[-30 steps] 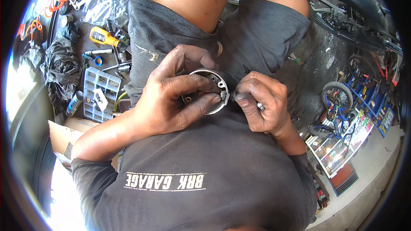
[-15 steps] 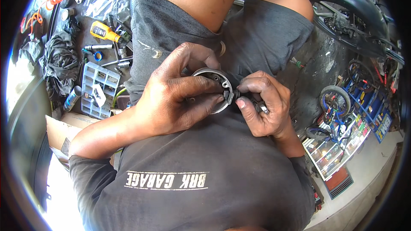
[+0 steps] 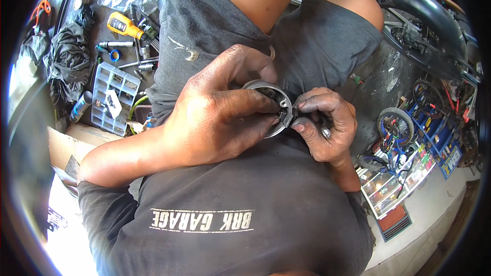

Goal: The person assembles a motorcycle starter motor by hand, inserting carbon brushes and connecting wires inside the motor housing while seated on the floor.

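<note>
Floor (image 3: 381, 79), dark and stained, spreads under a seated person whose grey shorts (image 3: 215, 36) fill the far middle. At the far right lies a black curved motorcycle fender (image 3: 424, 13). On the right, near the edge, a flat display tray (image 3: 394, 184) holds rows of small colourful packets, with a small wheel (image 3: 395, 122) just beyond it. On the left, a crumpled black rag (image 3: 69, 64) lies beside a clear compartment box (image 3: 113, 97); its cells hold small parts too tiny to tell apart, and a white slip rests on top. A spray can (image 3: 80, 107) lies just left of the box, a yellow meter (image 3: 125, 24) and loose metal sockets farther off. A brown cardboard flap (image 3: 66, 145) sits nearer on the left.

Over the lap, the left hand (image 3: 215, 122) wraps around a round metal brake-shoe assembly (image 3: 271, 103), fingers curled across its face and thumb on the far rim. The right hand (image 3: 325, 125) touches the ring's right edge, thumb and forefinger pressed together, pinching a small dark part there that is too hidden to identify.
</note>
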`<state>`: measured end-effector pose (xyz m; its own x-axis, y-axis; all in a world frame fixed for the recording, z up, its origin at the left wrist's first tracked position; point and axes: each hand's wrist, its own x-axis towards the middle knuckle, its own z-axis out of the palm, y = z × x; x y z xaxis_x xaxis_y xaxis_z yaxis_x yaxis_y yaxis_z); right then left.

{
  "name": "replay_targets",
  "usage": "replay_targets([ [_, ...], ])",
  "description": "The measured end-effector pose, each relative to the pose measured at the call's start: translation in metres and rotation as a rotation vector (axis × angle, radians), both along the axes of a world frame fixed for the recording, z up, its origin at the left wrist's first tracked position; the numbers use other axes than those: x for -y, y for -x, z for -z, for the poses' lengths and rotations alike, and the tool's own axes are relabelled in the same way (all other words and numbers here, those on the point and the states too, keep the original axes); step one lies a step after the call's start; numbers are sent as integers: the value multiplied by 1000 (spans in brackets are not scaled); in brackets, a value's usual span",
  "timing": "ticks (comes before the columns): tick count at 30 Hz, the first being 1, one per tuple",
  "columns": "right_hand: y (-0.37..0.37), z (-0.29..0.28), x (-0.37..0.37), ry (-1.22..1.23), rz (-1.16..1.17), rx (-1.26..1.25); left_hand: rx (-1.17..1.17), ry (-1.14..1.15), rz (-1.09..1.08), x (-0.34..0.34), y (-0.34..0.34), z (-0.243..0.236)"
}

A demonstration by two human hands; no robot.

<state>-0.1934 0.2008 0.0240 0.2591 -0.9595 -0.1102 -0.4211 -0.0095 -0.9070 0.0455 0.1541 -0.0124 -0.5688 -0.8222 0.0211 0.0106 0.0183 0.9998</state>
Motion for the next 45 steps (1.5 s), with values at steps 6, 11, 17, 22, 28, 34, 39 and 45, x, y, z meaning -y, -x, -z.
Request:
replay_targets([
  [6, -4, 1, 1, 35, 18, -37, 26, -21, 3, 1, 4, -2],
  [11, -3, 2, 3, 37, -24, -76, 33, -48, -5, 1, 7, -1],
  [17, -5, -8, 11, -48, -18, -51, 59, -8, 17, 3, 7, -1],
  [22, -9, -17, 21, -199, -9, -107, 63, -19, 30, 3, 9, -4],
  [28, -7, -14, 21, -202, -20, -46, 1, -23, 76, 2, 9, 5],
  [34, -2, -16, 21, -238, -62, -39, -55, -73, 154, 4, -3, 2],
  [39, 2, -13, 16, -275, -63, -42, -49, -47, 194, 4, -5, 3],
  [45, -1, -12, 13, -194, -65, -45, -65, -68, 200, 2, -9, 9],
])
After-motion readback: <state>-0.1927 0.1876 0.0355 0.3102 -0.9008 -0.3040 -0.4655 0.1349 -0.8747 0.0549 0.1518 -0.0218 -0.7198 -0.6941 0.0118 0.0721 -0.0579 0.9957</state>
